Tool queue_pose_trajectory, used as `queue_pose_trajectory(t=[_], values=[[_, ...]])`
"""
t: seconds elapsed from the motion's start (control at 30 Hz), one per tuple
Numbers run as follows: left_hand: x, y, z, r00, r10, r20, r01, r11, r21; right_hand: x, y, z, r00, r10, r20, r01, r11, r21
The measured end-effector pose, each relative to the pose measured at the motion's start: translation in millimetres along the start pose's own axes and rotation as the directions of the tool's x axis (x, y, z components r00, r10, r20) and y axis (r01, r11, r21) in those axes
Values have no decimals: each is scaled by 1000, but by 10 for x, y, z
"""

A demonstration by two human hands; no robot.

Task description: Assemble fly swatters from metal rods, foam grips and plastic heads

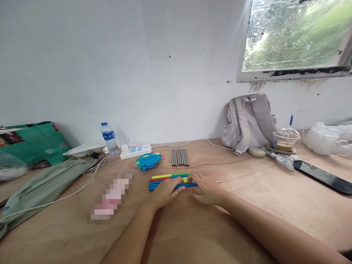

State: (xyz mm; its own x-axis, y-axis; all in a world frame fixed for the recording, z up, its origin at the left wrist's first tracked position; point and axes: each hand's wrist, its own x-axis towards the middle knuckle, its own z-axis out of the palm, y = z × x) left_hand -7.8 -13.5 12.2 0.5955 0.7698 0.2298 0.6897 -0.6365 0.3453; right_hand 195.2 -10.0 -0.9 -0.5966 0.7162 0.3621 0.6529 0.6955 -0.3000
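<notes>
Several coloured tubes in blue, red, yellow and green (161, 183) lie side by side across the middle of the table. My left hand (168, 190) rests over their middle, its fingers curled round the front blue tube. At their right end, my right hand (205, 187) has its thumb and bent fingers about the same blue tube; the tube ends are partly hidden under it. Just behind lies a row of grey metal rods (180, 157). A pile of flat blue pieces with some yellow and red (148, 161) sits behind and to the left.
A small metal piece (218, 182) lies right of my right hand. A white power strip (136, 150) and a water bottle (109, 138) stand near the wall. Further right are a backpack (249, 123), a drink cup (286, 139) and a black phone (323, 176). Green cloth (46, 187) lies left.
</notes>
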Motion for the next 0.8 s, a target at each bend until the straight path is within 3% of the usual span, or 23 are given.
queue_pose_trajectory(t=[0.27, 0.47, 0.63, 0.8], values=[[-47, -157, -51, 994, -65, -89, 61, 997, -42, 8, 376, -53, 973, 231, 24, -229, 972, -54], [-40, -98, -20, 992, -87, -88, 81, 994, -72, 10, 344, 8, 959, 280, -45, -283, 944, -169], [-26, 9, 4, 995, -98, -20, 96, 992, -83, 23, 361, 8, 929, 361, -76, -369, 911, -183], [-24, 50, 14, 996, -87, -19, 85, 993, -86, 16, 353, 18, 932, 352, -85, -362, 915, -176]])
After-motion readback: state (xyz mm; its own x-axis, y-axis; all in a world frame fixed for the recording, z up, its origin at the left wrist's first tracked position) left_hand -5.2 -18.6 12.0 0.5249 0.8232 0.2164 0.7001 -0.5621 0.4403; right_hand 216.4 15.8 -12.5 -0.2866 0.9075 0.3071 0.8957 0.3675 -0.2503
